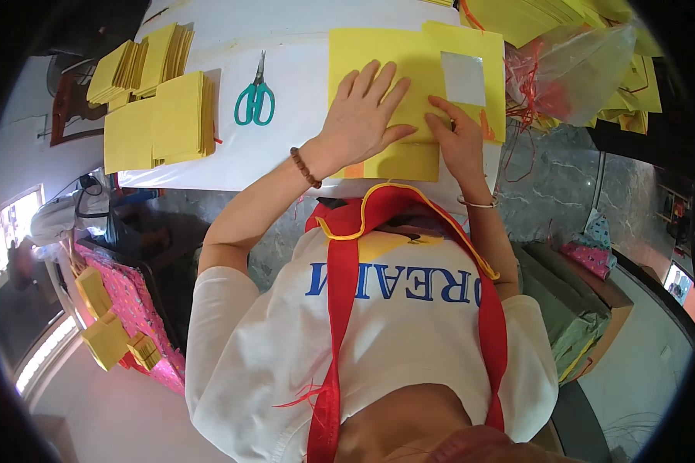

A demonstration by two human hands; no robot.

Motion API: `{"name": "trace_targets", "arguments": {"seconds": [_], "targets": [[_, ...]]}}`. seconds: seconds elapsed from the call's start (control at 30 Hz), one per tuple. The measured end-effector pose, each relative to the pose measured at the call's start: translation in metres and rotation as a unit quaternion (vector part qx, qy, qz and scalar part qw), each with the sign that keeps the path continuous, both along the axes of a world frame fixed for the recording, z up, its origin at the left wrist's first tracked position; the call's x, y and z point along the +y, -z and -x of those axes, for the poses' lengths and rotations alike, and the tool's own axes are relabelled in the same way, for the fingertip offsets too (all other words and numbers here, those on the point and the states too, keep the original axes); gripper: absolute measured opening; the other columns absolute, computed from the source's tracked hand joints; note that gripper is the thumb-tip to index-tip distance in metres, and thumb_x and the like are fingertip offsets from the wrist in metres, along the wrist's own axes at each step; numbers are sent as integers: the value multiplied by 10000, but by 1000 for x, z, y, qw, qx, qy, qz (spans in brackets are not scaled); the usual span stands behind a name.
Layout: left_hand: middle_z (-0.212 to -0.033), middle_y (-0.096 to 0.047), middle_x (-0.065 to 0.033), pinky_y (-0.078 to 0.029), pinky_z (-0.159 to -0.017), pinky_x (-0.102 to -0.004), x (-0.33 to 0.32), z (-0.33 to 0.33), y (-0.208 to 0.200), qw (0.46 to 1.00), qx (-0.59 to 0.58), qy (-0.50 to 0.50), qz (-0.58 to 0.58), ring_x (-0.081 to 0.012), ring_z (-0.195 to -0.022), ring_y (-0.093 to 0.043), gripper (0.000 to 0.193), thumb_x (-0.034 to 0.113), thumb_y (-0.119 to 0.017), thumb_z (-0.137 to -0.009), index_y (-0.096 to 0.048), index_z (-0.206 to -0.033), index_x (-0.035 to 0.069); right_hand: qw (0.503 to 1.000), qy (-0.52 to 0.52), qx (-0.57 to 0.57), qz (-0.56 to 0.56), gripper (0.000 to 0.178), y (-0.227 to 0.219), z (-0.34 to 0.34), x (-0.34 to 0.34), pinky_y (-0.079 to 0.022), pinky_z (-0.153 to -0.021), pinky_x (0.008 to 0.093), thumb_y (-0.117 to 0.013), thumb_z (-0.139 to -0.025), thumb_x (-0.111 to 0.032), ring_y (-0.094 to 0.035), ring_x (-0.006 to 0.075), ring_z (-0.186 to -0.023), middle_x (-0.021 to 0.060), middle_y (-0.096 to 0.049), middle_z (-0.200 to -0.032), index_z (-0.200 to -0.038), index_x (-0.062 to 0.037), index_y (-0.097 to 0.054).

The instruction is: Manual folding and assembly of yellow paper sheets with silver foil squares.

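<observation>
While the left hand [369, 108] lies flat, fingers slightly spread, thumb out, gripping nothing, on yellow paper [378, 48] near the right corner of the desk's [232, 158] near edge, the right hand [462, 145] half-curled over it, forefinger and thumb apart, any hold unclear.

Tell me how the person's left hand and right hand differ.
The left hand has its fingers spread and stretched out; the right hand has its fingers more bent. The left has a brown beaded bracelet at its wrist, the right a thin pale bangle. Both are bare, over the yellow paper.
</observation>
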State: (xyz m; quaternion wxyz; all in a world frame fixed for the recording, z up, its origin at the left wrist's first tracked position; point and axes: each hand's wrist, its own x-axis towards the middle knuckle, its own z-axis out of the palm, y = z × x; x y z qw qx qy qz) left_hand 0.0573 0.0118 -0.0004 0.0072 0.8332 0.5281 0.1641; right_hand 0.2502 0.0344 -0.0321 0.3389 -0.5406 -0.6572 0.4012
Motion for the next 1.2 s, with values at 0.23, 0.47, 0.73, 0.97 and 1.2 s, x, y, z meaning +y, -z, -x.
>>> {"name": "trace_targets", "arguments": {"seconds": [0.23, 0.47, 0.73, 0.97, 1.2], "targets": [[-1379, -356, -181, -251, -1031, -478, 0, -1, 20, 1000, 14, -5, 12, -354, -1272, -314, 693, 496, -554, -817, -384, -1346, 81, 972, 5, -160, -171, 390, -12, 5, -20, -405, -891, 397, -631, -795, -219, -527, 233, -1104, 134, -521, -1251, -1169, -114, -595], [-1421, -290, -187, -204, -1052, -501, 5, 2, 19, 999, 22, 3, 42, -360, -1306, -258, 672, 441, -568, -812, -377, -1353, 91, 869, -217, -337, -291, 601, 8, -9, -45, -153, -1042, 572, -576, -804, -419, -336, 250, -1304, 107, -353, -1416, -1307, -111, -461], [-1390, -331, -150, -279, -994, -476, 0, 12, 7, 993, -48, 108, -10, -328, -1236, -331, 582, 321, -657, -747, -469, -1264, 131, 876, -226, -335, -262, 623, 17, -12, -47, -138, -1057, 569, -516, -838, -420, -281, 250, -1340, 100, -331, -1435, -1351, -86, -400], [-1256, -460, -61, -341, -914, -400, -7, 18, 10, 987, -53, 153, 18, -241, -1108, -418, 571, 381, -671, -726, -519, -1199, 101, 979, -200, 36, 0, 423, 1, -22, -42, -254, -1051, 428, -532, -886, -243, -366, 264, -1281, 155, -434, -1342, -1264, -57, -488], [-1291, -444, -79, -341, -915, -404, -2, 16, 13, 986, -32, 166, 3, -253, -1107, -420, 566, 389, -637, -768, -510, -1232, 92, 995, 10, 81, 60, 201, 14, -19, -19, -344, -573, 213, -632, -817, -75, -417, 61, -648, -26, -480, -737, -988, -36, -533]]}}
